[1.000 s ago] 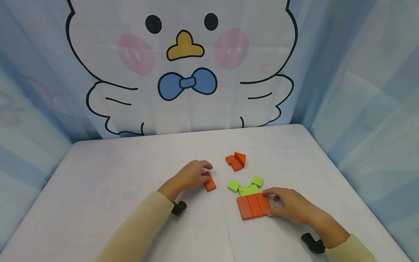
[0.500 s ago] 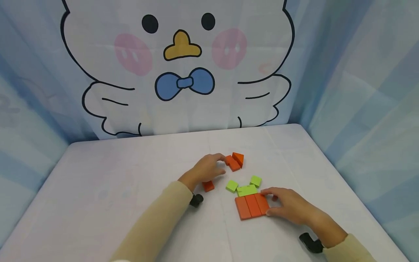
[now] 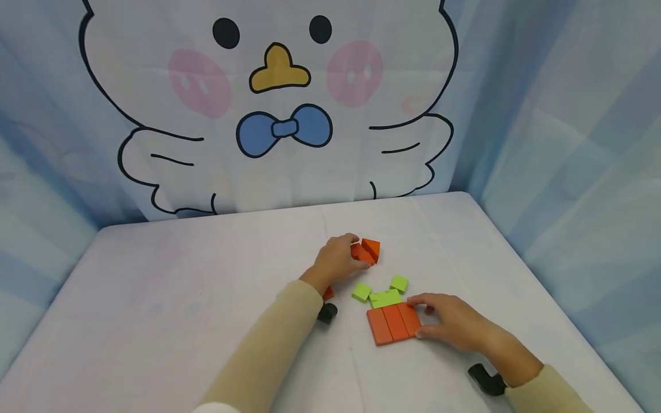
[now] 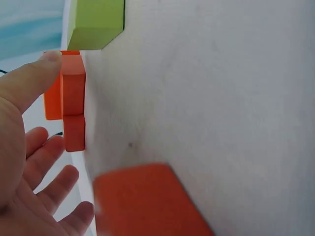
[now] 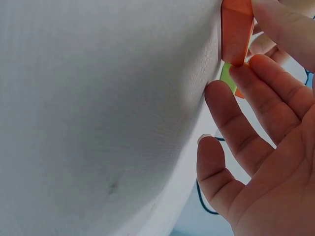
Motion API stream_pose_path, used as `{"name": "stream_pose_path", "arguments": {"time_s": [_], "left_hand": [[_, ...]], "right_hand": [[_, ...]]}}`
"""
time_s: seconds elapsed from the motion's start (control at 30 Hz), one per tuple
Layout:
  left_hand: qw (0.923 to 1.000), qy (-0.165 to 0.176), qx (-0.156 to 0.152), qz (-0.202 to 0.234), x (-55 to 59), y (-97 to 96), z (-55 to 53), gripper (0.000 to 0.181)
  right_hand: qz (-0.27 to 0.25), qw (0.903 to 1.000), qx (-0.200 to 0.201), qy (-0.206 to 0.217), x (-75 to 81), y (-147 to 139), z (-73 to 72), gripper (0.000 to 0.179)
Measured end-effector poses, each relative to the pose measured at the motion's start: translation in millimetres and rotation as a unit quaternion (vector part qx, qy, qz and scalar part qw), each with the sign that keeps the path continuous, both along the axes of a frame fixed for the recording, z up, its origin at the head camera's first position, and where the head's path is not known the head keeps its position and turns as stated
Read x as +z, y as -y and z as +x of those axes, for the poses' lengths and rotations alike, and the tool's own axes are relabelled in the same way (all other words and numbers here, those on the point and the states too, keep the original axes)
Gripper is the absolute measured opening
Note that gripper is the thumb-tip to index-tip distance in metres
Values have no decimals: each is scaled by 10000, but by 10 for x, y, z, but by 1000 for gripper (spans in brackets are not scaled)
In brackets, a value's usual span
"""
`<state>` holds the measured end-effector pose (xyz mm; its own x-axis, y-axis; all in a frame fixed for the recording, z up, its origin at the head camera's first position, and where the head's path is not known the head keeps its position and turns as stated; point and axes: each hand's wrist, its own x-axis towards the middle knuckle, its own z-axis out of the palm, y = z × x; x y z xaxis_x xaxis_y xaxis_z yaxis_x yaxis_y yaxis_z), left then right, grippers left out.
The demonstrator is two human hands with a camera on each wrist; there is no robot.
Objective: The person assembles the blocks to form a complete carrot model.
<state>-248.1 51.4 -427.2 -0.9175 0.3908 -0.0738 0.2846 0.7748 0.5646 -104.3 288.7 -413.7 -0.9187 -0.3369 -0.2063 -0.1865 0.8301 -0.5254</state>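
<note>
On the white desk (image 3: pixel 170 298), going left to right, the first thing was a lone orange block (image 3: pixel 327 293) lying near the person's left forearm, mostly hidden under the sleeve and just beside the black wrist mount. Farther out and slightly right, the left hand (image 3: pixel 334 261) reached to the cluster of small orange blocks (image 3: pixel 366 251) at the far side of the working area; these blocks lay immediately to the right of the fingertips, so the hand came at them from the left. In the left wrist view the thumb (image 4: pixel 34 81) touched the end of the orange pieces (image 4: pixel 73 101) while the other fingers (image 4: pixel 47 162) were spread and only loosely bent (touching, not clamped round anything as far as could be seen). The two stacked-looking pieces ran in a line along the desk there, with a triangular one beside them. Nearer and to the right lay two small green squares (image 3: pixel 361 291) and a longer green block (image 3: pixel 388 298) touching the far edge of a flat orange slab of three bars (image 3: pixel 393 324). The bars ran near-to-far, side by side. The right hand (image 3: pixel 448 327) rested against the slab's right edge, fingers relaxed and fairly straight, the fingertips (image 5: pixel 241 73) pressing on the orange edge (image 5: pixel 236 29) without curling round it. The left hand was plainly the nearer one to the far orange cluster; the right was well apart from it.
</note>
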Motion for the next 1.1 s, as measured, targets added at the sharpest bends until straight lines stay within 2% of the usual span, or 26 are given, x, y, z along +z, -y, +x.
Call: {"name": "stream_pose_path", "arguments": {"time_s": [0.1,0.27,0.53,0.83,0.93,1.1], "left_hand": [[9999,-36,91,-98,2,-43,6,64],[9998,88,148,-56,6,15,21,58],[9990,312,-68,-315,26,229,51,58],[9961,305,-232,-790,63,449,157,57],[9964,340,-248,-738,72,502,191,59],[9975,495,-281,-415,99,582,218,63]], "right_hand": [[-10,10000,-1,-4,6,-4,-6,56],[-6,10000,19,16,7,31,-13,56],[73,9999,-36,69,10,30,-8,56],[40,9999,-90,127,17,38,-11,57],[26,9999,-80,104,32,40,-10,57],[-11,10000,-40,72,48,38,1,57]]}}
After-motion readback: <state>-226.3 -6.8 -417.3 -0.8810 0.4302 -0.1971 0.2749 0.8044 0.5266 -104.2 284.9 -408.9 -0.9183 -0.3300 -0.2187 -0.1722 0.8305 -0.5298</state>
